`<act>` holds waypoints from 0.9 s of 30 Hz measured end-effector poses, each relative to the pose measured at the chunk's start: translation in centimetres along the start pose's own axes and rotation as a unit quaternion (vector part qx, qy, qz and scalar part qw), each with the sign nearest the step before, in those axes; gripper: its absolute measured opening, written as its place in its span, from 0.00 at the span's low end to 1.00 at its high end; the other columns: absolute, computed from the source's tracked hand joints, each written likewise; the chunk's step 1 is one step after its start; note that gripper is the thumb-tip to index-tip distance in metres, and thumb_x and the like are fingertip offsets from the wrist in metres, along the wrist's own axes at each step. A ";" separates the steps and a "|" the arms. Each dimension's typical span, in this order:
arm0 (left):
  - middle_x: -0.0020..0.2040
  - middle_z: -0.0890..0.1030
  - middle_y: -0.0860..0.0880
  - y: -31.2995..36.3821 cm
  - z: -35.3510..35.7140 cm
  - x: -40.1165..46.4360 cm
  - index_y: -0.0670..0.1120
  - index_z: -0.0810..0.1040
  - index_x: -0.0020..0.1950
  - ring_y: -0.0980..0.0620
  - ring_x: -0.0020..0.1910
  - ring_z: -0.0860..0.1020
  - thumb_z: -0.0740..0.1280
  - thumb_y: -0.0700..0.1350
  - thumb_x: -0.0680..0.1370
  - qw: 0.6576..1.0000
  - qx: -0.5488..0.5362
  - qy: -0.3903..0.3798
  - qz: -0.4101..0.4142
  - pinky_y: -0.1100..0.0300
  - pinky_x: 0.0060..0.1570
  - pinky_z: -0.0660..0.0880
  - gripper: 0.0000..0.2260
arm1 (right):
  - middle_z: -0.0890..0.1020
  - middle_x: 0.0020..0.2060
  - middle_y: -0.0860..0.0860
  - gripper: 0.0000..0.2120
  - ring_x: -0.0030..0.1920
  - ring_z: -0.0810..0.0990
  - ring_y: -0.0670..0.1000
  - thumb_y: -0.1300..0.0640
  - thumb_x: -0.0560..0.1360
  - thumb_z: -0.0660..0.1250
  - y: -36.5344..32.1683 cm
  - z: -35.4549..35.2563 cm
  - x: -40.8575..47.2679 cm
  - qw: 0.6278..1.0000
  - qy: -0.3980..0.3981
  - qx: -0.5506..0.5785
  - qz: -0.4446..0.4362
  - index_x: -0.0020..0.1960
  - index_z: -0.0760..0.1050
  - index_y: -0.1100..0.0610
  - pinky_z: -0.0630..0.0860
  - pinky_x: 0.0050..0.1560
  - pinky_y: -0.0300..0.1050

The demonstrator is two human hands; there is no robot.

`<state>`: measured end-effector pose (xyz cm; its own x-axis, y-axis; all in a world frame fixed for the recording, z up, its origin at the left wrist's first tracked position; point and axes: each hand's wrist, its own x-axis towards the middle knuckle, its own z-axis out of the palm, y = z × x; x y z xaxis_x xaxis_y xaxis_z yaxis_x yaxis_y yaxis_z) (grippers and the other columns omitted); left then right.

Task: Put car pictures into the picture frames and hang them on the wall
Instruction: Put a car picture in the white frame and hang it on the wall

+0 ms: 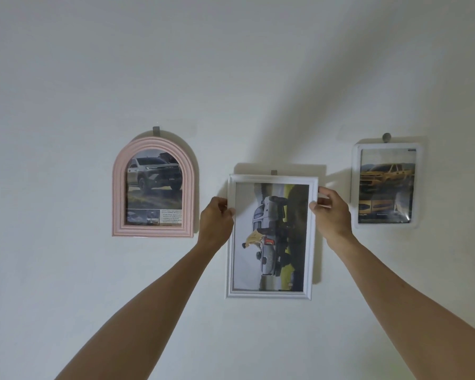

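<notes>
Both upper side edges of the white frame (pixel 270 294) are pinched: its left edge by the left hand (pixel 216 216), its right edge by the right hand (pixel 331 209), fingers closed on the moulding. This frame is held flat against the wall (pixel 231 78), just under a grey hook (pixel 274 172). Inside it a silver car picture (pixel 272 237) is seen turned sideways. Left of the white frame a pink frame (pixel 152 187) is hung, right of it a rounded frame (pixel 385 185).
</notes>
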<state>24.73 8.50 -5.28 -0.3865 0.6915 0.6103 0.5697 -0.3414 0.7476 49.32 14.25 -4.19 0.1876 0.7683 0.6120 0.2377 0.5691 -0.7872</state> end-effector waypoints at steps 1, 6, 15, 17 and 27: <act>0.47 0.79 0.52 0.2 -0.1 0.2 0.43 0.74 0.59 0.49 0.48 0.78 0.65 0.40 0.80 1.000 -0.001 0.000 0.001 0.55 0.50 0.77 0.08 | 0.79 0.53 0.47 0.15 0.51 0.78 0.50 0.60 0.79 0.67 -0.2 0.0 0.1 1.000 0.000 -0.004 -0.001 0.65 0.74 0.52 0.74 0.48 0.40; 0.48 0.80 0.50 -0.2 -0.2 0.6 0.41 0.76 0.59 0.50 0.48 0.78 0.65 0.38 0.79 1.000 0.013 -0.015 -0.007 0.61 0.47 0.72 0.08 | 0.79 0.52 0.48 0.15 0.51 0.78 0.51 0.60 0.79 0.67 0.4 0.5 -0.3 1.000 -0.004 -0.024 0.009 0.65 0.74 0.53 0.73 0.50 0.41; 0.45 0.81 0.47 -0.4 -0.3 0.2 0.38 0.80 0.53 0.52 0.42 0.76 0.69 0.39 0.77 0.999 0.037 0.010 0.010 0.69 0.39 0.68 0.06 | 0.83 0.54 0.55 0.14 0.51 0.81 0.54 0.61 0.79 0.68 0.6 1.2 -0.4 0.995 0.036 -0.083 -0.032 0.63 0.76 0.59 0.73 0.55 0.41; 0.43 0.82 0.47 -0.4 -0.3 -0.1 0.39 0.82 0.51 0.53 0.40 0.76 0.70 0.40 0.77 0.998 0.049 0.023 0.016 0.74 0.33 0.66 0.06 | 0.84 0.54 0.55 0.13 0.54 0.82 0.56 0.61 0.78 0.68 0.7 1.1 -0.4 0.993 0.040 -0.107 -0.043 0.63 0.76 0.59 0.73 0.54 0.41; 0.37 0.78 0.52 -0.1 -0.5 0.0 0.40 0.83 0.52 0.52 0.39 0.76 0.72 0.44 0.75 0.998 0.053 0.043 0.016 0.70 0.35 0.68 0.10 | 0.83 0.55 0.54 0.18 0.53 0.83 0.55 0.60 0.77 0.71 1.1 0.9 -0.7 0.995 0.031 -0.082 -0.037 0.65 0.74 0.58 0.76 0.53 0.40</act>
<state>24.35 8.22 -5.28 -0.4244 0.6224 0.6576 0.6546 -0.2909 0.6978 48.63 14.57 -5.59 0.2216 0.7028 0.6760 0.4053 0.5641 -0.7194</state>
